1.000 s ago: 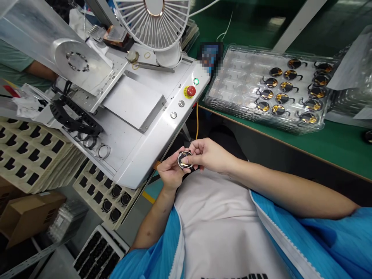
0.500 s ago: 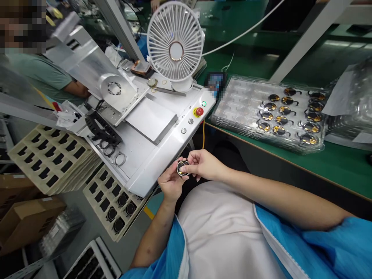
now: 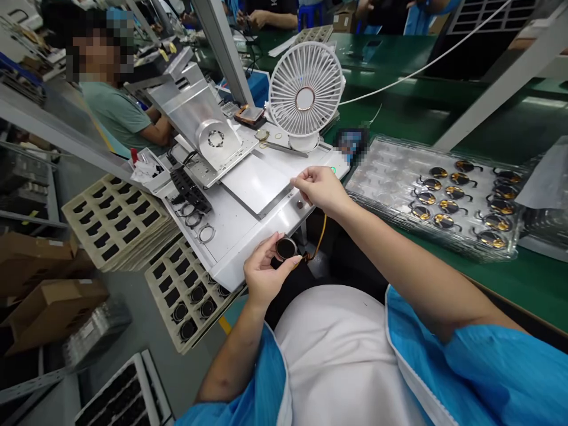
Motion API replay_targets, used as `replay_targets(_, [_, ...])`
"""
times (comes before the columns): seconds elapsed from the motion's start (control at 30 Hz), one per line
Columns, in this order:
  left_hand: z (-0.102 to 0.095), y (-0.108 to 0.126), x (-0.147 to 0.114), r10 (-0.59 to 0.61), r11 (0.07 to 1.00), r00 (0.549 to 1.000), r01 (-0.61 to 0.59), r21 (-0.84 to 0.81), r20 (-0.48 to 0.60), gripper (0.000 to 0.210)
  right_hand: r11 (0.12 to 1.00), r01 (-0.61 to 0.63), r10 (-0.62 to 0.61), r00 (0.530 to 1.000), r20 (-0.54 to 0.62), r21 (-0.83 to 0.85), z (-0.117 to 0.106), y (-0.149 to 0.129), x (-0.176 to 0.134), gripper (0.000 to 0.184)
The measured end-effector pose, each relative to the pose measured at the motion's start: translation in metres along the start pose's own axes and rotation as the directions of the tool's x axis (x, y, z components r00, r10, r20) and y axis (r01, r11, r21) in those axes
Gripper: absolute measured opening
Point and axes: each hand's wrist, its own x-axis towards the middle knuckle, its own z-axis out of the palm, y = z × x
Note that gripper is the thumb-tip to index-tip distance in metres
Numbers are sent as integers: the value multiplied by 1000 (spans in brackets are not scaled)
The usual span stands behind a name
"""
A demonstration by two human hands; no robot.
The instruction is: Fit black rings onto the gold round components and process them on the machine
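My left hand [image 3: 265, 273] grips a round watch display [image 3: 286, 248] by its rim, low in front of the white machine [image 3: 239, 254]. Its dark glass face is turned up, and a bit of dark and copper flex cable seems to stick out near the thumb. Above and to the right, my right hand [image 3: 323, 188] is closed in a pinch over the machine's front edge. Whatever lies between those fingertips, if anything, is too small to make out. A flat white plate [image 3: 260, 180] lies on the machine just left of the right hand.
A white fan [image 3: 305, 97] stands at the machine's back. To the right, a clear tray [image 3: 377, 171] carries several round displays with cables. Beige trays [image 3: 155, 278] sit at lower left. Metal rings [image 3: 206, 234] lie on the machine's left. A co-worker [image 3: 113, 112] sits beyond.
My right hand has left the round part and moved up and forward over the machine. The left hand has turned the part from its gold-marked side to its black face. The camera view has shifted.
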Motion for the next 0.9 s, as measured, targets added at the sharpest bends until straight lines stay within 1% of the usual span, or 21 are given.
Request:
replay_targets(0.07, [1, 1, -3, 49, 997, 999, -48, 61, -8, 69, 1000, -2, -1, 997, 77, 31, 1, 5, -30, 45])
replay_targets(0.17, [5, 3, -4, 72, 988, 997, -71, 140, -2, 73, 997, -69, 60, 975, 215, 36, 5, 16, -73, 53])
replay_targets(0.2, [6, 4, -5, 74, 984, 997, -74, 161, 3, 73, 996, -86, 78, 969, 233, 27, 6, 19, -83, 55])
replay_targets(0.27, [8, 5, -4, 88, 978, 996, -89, 190, 13, 70, 995, -100, 98, 969, 226, 0, 9, 24, -95, 55])
replay_targets(0.4, [11, 6, -5, 138, 972, 990, -141, 187, 27, 66, 995, -87, 94, 978, 188, -42, 10, 27, -100, 54])
replay_targets(0.47, [10, 6, -5, 147, 971, 989, -149, 187, 28, 64, 996, -75, 84, 980, 182, -57, 9, 26, -99, 50])
replay_targets(0.6, [7, 5, -9, 137, 965, 990, -141, 222, 31, 60, 997, -6, 18, 989, 145, -83, 12, 30, -101, 39])
replay_targets(0.67, [6, 4, -11, 130, 962, 991, -135, 235, 36, 58, 998, 12, -5, 993, 118, -59, 14, 35, -103, 38])
replay_targets(0.73, [8, 3, -15, 125, 966, 990, -137, 221, 64, 60, 1000, -26, 23, 986, 164, 15, 13, 42, -105, 43])
replay_targets(0.8, [11, 1, -18, 116, 973, 983, -142, 184, 145, 66, 994, -84, 65, 971, 231, 74, 1, 48, -109, 48])
replay_targets(0.83, [12, -1, -19, 111, 976, 974, -144, 164, 198, 69, 993, -95, 76, 971, 225, 75, -11, 50, -112, 50])
replay_targets(0.87, [13, -3, -21, 107, 979, 963, -146, 145, 247, 71, 995, -83, 73, 984, 162, 56, -27, 52, -117, 51])
replay_targets(0.9, [14, -5, -22, 105, 981, 953, -146, 130, 283, 71, 998, -53, 53, 998, 37, 14, -47, 54, -124, 51])
